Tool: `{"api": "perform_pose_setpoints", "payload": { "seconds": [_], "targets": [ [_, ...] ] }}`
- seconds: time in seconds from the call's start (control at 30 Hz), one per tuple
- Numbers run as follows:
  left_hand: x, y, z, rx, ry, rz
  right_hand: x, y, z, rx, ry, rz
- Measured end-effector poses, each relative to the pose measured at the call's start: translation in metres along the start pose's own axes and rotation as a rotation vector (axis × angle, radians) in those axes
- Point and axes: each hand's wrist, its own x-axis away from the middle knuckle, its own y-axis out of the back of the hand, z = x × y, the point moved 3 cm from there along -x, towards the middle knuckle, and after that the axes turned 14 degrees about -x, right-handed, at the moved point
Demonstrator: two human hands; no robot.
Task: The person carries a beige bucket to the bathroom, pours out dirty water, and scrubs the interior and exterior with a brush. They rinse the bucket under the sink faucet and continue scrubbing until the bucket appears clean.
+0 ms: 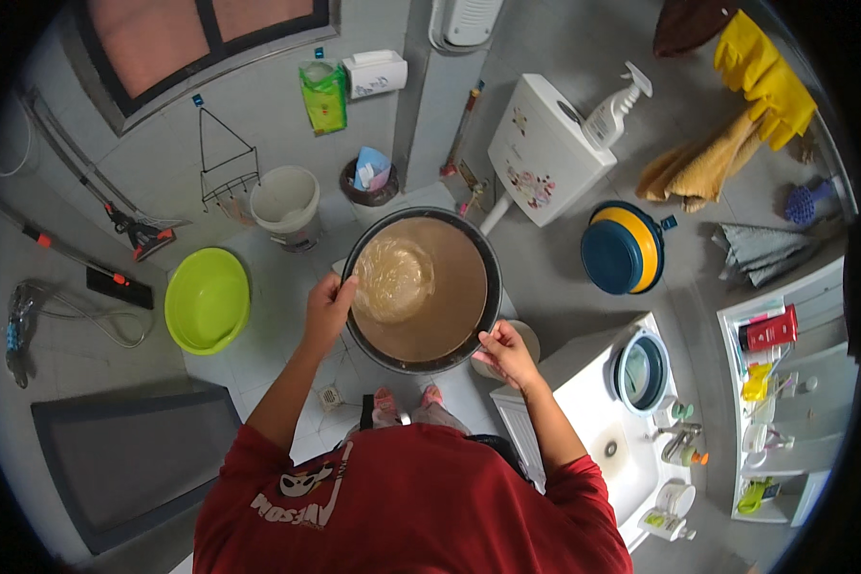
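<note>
Both my hands hold a large round basin (471, 273) with a thick black rim and a brownish inside. My left hand (329, 304) is closed on its left rim, the thumb over the edge. Lower on the right side, my right hand (507, 354) grips the rim with its fingers partly hidden. A shiny, rippled clear patch (392, 279), which looks like moving water, lies toward the basin's left side. How deep it is I cannot tell. The basin is in front of me, above the tiled floor (277, 373).
On the left are a green basin (208, 301) and a white bucket (285, 206); a small bin (369, 182) stands beyond. A white cistern (550, 148) carries a spray bottle (617, 107). On my right, a sink (631, 469) holds a blue-grey basin (640, 371). Blue basins (622, 249) hang nearby.
</note>
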Motion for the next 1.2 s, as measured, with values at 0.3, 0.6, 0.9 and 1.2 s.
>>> {"api": "perform_pose_setpoints", "payload": {
  "seconds": [0.3,0.6,0.9,1.2],
  "targets": [
    [-0.003,-0.015,-0.078,-0.231,-0.335,0.067,0.006,0.011,0.039,0.04,-0.078,0.128],
    [-0.057,-0.052,-0.067,-0.226,-0.315,0.12,-0.024,0.023,0.082,0.032,-0.003,0.099],
    [-0.055,-0.054,-0.066,-0.179,-0.24,0.128,-0.029,0.037,0.075,0.105,0.072,0.03],
    [-0.053,-0.061,-0.021,-0.133,-0.121,0.151,-0.021,0.035,0.072,0.127,-0.059,0.022]
  ]
}}
